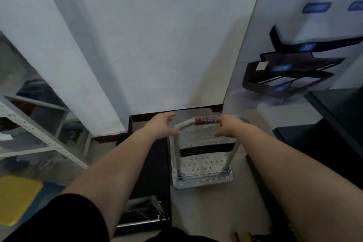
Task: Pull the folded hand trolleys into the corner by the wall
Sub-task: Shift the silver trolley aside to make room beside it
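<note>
A silver perforated hand trolley (pixel 202 165) lies on the floor in the corner by the white wall, its handle (pixel 204 120) raised and wrapped in reddish tape. My left hand (pixel 162 125) is at the handle's left bend, thumb and fingers spread apart around it without closing. My right hand (pixel 227 125) is at the handle's right end, fingers loosely bent and not wrapped round the bar. A black trolley (pixel 149 163) lies flat just left of the silver one, under my left forearm, with its folded metal handle (pixel 141 214) at the near end.
White metal shelving (pixel 39 135) with stored items stands on the left, with a yellow sheet (pixel 17 198) below it. A white wall pillar (pixel 94 84) juts out behind the black trolley. Black furniture (pixel 334 124) and wall-mounted black trays (pixel 284 76) are on the right.
</note>
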A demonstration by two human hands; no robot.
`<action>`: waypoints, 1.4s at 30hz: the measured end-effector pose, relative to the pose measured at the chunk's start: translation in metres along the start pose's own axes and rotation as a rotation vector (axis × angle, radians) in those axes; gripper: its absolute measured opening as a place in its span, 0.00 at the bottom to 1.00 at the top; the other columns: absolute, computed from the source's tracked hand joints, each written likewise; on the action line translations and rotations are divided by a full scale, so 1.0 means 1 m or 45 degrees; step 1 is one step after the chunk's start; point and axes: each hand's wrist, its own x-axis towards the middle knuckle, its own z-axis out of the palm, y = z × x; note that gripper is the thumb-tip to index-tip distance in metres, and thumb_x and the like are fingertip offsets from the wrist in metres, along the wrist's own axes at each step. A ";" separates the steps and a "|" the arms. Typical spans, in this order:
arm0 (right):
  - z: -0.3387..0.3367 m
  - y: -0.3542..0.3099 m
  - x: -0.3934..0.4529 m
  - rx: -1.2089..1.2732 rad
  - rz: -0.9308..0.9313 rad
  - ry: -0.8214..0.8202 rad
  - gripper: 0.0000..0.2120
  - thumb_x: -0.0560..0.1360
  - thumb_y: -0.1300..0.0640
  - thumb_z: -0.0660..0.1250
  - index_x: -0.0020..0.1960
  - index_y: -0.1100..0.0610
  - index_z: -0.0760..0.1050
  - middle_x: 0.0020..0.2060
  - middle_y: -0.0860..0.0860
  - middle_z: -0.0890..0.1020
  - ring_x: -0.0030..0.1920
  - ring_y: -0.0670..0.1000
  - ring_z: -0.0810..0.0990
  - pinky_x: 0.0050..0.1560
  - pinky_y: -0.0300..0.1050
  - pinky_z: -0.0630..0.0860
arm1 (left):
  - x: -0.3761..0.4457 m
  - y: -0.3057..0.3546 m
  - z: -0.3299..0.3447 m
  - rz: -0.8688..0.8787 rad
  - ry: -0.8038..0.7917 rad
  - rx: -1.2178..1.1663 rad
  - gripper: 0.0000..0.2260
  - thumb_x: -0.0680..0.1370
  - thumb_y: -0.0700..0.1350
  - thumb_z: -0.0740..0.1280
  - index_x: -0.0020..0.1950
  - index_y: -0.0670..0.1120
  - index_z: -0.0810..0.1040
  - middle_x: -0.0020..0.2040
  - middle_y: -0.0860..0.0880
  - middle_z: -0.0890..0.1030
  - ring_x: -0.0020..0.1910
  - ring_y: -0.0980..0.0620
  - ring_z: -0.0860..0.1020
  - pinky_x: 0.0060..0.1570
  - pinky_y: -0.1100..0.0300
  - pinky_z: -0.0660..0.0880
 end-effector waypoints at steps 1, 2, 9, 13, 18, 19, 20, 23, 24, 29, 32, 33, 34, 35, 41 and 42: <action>-0.004 0.006 0.005 -0.002 0.006 0.016 0.26 0.74 0.55 0.71 0.71 0.57 0.70 0.64 0.57 0.77 0.62 0.57 0.77 0.62 0.48 0.73 | 0.010 0.006 0.002 0.009 -0.020 0.021 0.36 0.70 0.47 0.75 0.75 0.48 0.63 0.71 0.45 0.71 0.69 0.46 0.72 0.67 0.54 0.69; -0.008 0.011 0.011 -0.014 0.010 0.025 0.25 0.74 0.56 0.70 0.70 0.57 0.71 0.63 0.57 0.78 0.62 0.57 0.77 0.62 0.48 0.74 | 0.021 0.011 0.004 0.018 -0.041 0.040 0.36 0.70 0.47 0.75 0.75 0.48 0.63 0.71 0.46 0.71 0.69 0.46 0.72 0.67 0.54 0.69; -0.029 0.035 0.065 -0.103 0.070 0.033 0.26 0.76 0.59 0.68 0.73 0.58 0.67 0.66 0.57 0.74 0.66 0.57 0.74 0.65 0.48 0.71 | 0.108 0.037 0.030 0.057 -0.153 0.146 0.35 0.72 0.47 0.73 0.76 0.48 0.62 0.73 0.47 0.70 0.70 0.46 0.71 0.68 0.54 0.67; -0.035 0.047 0.098 -0.102 0.105 -0.037 0.27 0.76 0.57 0.68 0.73 0.59 0.65 0.67 0.58 0.73 0.66 0.59 0.73 0.66 0.50 0.71 | 0.148 0.037 0.047 0.059 -0.247 0.319 0.34 0.73 0.49 0.72 0.76 0.48 0.61 0.74 0.47 0.68 0.72 0.46 0.68 0.69 0.54 0.66; -0.025 0.059 0.136 -0.239 0.105 -0.110 0.31 0.74 0.57 0.70 0.74 0.55 0.62 0.67 0.57 0.73 0.65 0.59 0.73 0.63 0.53 0.73 | 0.171 0.031 0.063 0.041 -0.337 0.462 0.30 0.74 0.47 0.71 0.74 0.51 0.65 0.70 0.48 0.73 0.67 0.47 0.73 0.64 0.52 0.71; -0.022 0.060 0.143 -0.267 0.100 -0.135 0.32 0.74 0.57 0.70 0.74 0.55 0.62 0.67 0.56 0.73 0.65 0.59 0.74 0.63 0.53 0.74 | 0.174 0.029 0.065 0.048 -0.352 0.480 0.27 0.74 0.47 0.70 0.72 0.52 0.68 0.67 0.48 0.76 0.65 0.47 0.75 0.62 0.52 0.73; -0.020 0.060 0.149 -0.301 0.097 -0.168 0.31 0.74 0.57 0.70 0.73 0.55 0.62 0.66 0.56 0.73 0.64 0.59 0.74 0.62 0.53 0.74 | 0.176 0.026 0.067 0.060 -0.365 0.487 0.24 0.74 0.47 0.70 0.70 0.52 0.71 0.63 0.49 0.79 0.62 0.48 0.77 0.60 0.52 0.75; -0.013 0.061 0.165 -0.389 0.084 -0.291 0.23 0.73 0.58 0.71 0.66 0.55 0.70 0.60 0.54 0.77 0.59 0.57 0.77 0.58 0.51 0.75 | 0.179 0.023 0.071 0.088 -0.371 0.473 0.19 0.75 0.45 0.69 0.66 0.54 0.74 0.56 0.50 0.82 0.57 0.48 0.79 0.55 0.52 0.76; -0.010 0.062 0.170 -0.407 0.082 -0.333 0.19 0.73 0.59 0.70 0.62 0.55 0.72 0.57 0.54 0.79 0.57 0.56 0.78 0.57 0.50 0.76 | 0.179 0.024 0.073 0.099 -0.365 0.484 0.18 0.75 0.45 0.69 0.64 0.54 0.75 0.54 0.50 0.82 0.56 0.48 0.79 0.53 0.53 0.76; -0.003 0.068 0.179 -0.456 0.024 -0.388 0.11 0.75 0.59 0.66 0.57 0.56 0.75 0.48 0.53 0.79 0.46 0.54 0.76 0.48 0.45 0.73 | 0.179 0.032 0.076 0.063 -0.389 0.551 0.16 0.75 0.43 0.69 0.62 0.54 0.77 0.53 0.50 0.82 0.55 0.48 0.79 0.54 0.51 0.78; -0.003 0.073 0.172 -0.529 -0.018 -0.455 0.13 0.75 0.57 0.66 0.59 0.57 0.75 0.49 0.53 0.79 0.49 0.54 0.78 0.50 0.46 0.74 | 0.172 0.039 0.081 0.034 -0.414 0.582 0.17 0.74 0.43 0.69 0.63 0.54 0.77 0.54 0.49 0.82 0.55 0.48 0.80 0.54 0.52 0.78; -0.001 0.076 0.169 -0.535 -0.036 -0.456 0.14 0.75 0.56 0.66 0.60 0.56 0.75 0.52 0.54 0.80 0.52 0.55 0.79 0.52 0.46 0.75 | 0.169 0.041 0.084 0.024 -0.419 0.592 0.17 0.74 0.42 0.69 0.62 0.53 0.78 0.54 0.49 0.82 0.54 0.48 0.80 0.54 0.52 0.78; 0.001 0.079 0.165 -0.534 -0.054 -0.450 0.14 0.75 0.56 0.66 0.60 0.56 0.75 0.54 0.54 0.80 0.55 0.55 0.79 0.52 0.45 0.75 | 0.166 0.043 0.089 0.007 -0.422 0.594 0.16 0.74 0.41 0.69 0.61 0.53 0.79 0.53 0.49 0.82 0.53 0.48 0.80 0.54 0.52 0.78; 0.004 0.083 0.160 -0.531 -0.073 -0.447 0.14 0.76 0.55 0.66 0.60 0.55 0.75 0.56 0.54 0.80 0.56 0.55 0.79 0.53 0.45 0.75 | 0.162 0.044 0.094 -0.016 -0.426 0.590 0.16 0.74 0.40 0.69 0.59 0.53 0.80 0.52 0.49 0.83 0.52 0.48 0.80 0.54 0.52 0.79; 0.013 0.110 0.127 -0.596 -0.148 -0.446 0.16 0.78 0.55 0.64 0.64 0.56 0.71 0.60 0.54 0.78 0.60 0.56 0.77 0.51 0.45 0.72 | 0.137 0.059 0.127 -0.049 -0.418 0.613 0.12 0.73 0.37 0.67 0.53 0.48 0.82 0.47 0.47 0.83 0.48 0.47 0.81 0.47 0.56 0.78; 0.015 0.116 0.123 -0.613 -0.149 -0.450 0.16 0.78 0.55 0.63 0.64 0.56 0.71 0.61 0.54 0.78 0.61 0.56 0.77 0.52 0.45 0.72 | 0.133 0.062 0.132 -0.034 -0.410 0.627 0.12 0.73 0.37 0.67 0.53 0.48 0.82 0.47 0.47 0.82 0.48 0.47 0.81 0.46 0.57 0.76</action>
